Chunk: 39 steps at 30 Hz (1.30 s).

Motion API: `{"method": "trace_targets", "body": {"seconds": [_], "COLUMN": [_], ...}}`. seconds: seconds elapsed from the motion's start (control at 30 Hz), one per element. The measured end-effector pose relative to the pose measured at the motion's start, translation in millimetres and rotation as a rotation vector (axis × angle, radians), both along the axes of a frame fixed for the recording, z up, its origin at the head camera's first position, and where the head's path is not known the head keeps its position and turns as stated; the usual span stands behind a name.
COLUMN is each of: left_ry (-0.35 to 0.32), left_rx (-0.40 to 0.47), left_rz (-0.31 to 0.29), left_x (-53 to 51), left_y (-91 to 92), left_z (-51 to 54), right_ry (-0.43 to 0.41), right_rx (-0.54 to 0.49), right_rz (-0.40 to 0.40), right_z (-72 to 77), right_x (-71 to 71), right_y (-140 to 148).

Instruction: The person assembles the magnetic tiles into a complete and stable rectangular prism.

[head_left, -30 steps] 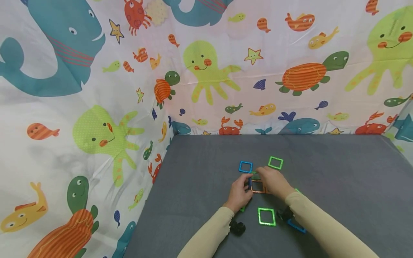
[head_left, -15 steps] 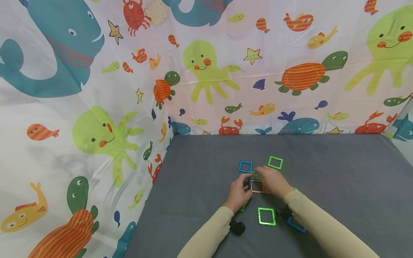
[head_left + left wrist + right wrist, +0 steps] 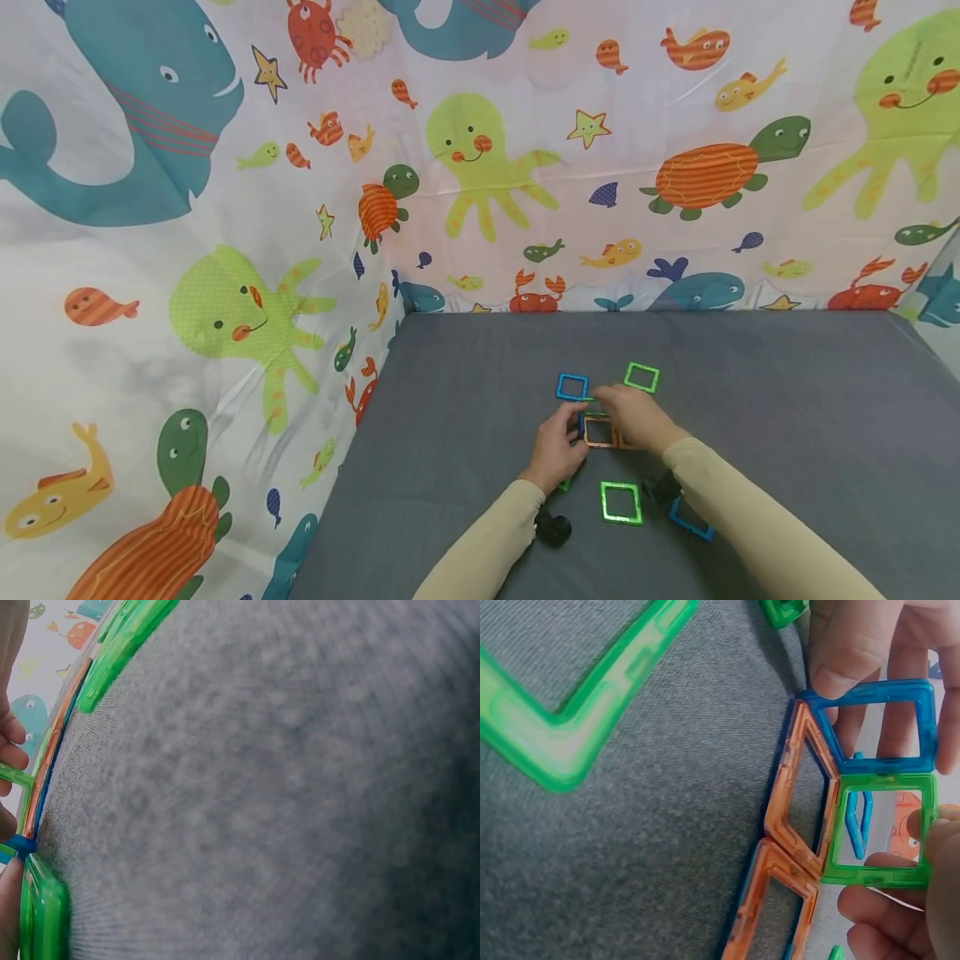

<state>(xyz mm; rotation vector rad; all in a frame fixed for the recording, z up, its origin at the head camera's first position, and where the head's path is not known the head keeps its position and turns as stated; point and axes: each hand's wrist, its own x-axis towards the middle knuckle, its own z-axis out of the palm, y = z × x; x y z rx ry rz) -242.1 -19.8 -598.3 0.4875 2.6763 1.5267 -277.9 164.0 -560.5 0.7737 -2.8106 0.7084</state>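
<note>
My left hand pinches an upright blue square magnetic tile between thumb and fingers. Opposite it, my right hand holds an upright green square magnetic tile by its outer edge, thumb on one side and fingers on the other. These two open-framed tiles meet edge to edge in the right wrist view. At their foot lies an orange square tile, with a second orange tile flat beside it; blue edging shows beneath both. In the left wrist view the fingers are mostly cut off at the left edge.
Loose tiles lie around on the grey cloth: a blue one and a green one farther back, a green one nearer, and a blue one by the right forearm. A patterned sea-animal curtain borders the table.
My right hand has shifted very slightly, and a bit more of the second orange tile shows beside it. The left hand stays in place.
</note>
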Motion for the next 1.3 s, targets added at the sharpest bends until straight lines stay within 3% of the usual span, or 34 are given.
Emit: {"method": "trace_targets", "body": {"seconds": [0.87,1.3], "left_ry": [0.019,-0.017], "left_rx": [-0.018,0.031], "left_rz": [-0.025,-0.024], "left_x": [-0.4,-1.5], "left_y": [-1.7,-3.8], "left_z": [-0.9,0.8], "right_ry": [-0.087,-0.127], "right_rx": [-0.012,-0.064], "right_rz": [-0.015,-0.051], "right_z": [0.5,-1.5], "right_x": [-0.8,0.3], "right_y": [-1.1,-1.7]}}
